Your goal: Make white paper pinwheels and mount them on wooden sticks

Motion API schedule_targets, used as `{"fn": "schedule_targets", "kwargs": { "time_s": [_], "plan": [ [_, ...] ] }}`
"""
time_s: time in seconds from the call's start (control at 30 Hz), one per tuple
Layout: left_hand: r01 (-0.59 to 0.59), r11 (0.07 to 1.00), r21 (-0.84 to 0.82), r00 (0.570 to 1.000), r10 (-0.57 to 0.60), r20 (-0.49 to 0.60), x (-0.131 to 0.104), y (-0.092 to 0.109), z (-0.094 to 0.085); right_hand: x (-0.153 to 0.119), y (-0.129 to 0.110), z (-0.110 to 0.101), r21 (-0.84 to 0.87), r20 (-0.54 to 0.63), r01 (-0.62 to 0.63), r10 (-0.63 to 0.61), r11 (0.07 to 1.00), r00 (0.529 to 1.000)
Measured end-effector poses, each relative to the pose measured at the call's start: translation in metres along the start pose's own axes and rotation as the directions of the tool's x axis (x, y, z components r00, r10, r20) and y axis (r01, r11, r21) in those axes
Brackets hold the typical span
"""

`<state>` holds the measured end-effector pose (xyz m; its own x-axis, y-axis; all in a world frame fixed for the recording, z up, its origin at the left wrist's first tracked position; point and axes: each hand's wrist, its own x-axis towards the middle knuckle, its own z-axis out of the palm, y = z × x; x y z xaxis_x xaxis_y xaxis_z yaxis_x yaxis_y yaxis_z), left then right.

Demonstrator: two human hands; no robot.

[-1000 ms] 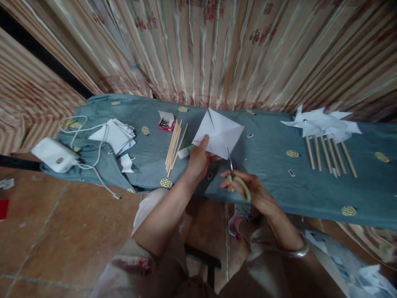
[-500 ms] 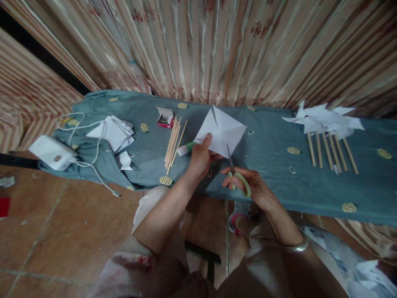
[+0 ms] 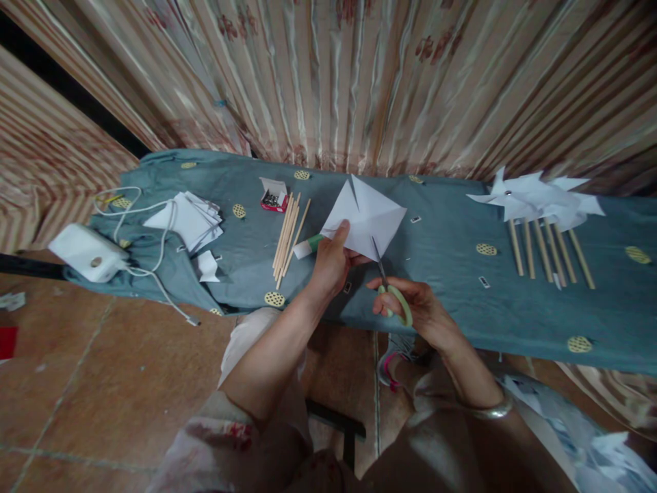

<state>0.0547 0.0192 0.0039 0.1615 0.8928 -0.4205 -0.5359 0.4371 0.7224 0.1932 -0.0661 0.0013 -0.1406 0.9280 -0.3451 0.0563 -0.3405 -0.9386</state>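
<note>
A square sheet of white paper [image 3: 377, 209] is pinched by my left hand [image 3: 333, 260], thumb on top and fingers underneath. One slit runs inward from its far corner. My right hand [image 3: 410, 301] grips scissors [image 3: 394, 301] with pale green handles, and their blades lie at the paper's near corner, pointing toward its middle. Beside my left hand, a glue stick [image 3: 308, 246] with a green band and white end lies on the cloth. Several thin wooden sticks [image 3: 287, 236] lie left of it, below a small red box [image 3: 274, 198] of metal pins with its lid up.
Finished paper pinwheels [image 3: 538, 195] on sticks lie at the right of the cloth-covered table [image 3: 441, 301]. At the left are a stack of white paper [image 3: 189, 222], a paper scrap [image 3: 208, 266], and a white power block [image 3: 89, 253] with cables. A pleated curtain [image 3: 328, 82] hangs behind.
The scissor handles have drawn slightly closer together at the paper's near corner. The paper and my left hand have hardly moved.
</note>
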Motion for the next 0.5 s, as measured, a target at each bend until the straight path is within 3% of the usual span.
{"fn": "schedule_targets", "kwargs": {
  "time_s": [0.5],
  "plan": [
    [-0.006, 1.000, -0.017, 1.000, 0.006, 0.007, 0.0022, -0.0022, -0.0015, 0.0013, 0.0008, 0.0002, 0.047, -0.030, -0.026, 0.027, 0.999, 0.999]
  ]
}}
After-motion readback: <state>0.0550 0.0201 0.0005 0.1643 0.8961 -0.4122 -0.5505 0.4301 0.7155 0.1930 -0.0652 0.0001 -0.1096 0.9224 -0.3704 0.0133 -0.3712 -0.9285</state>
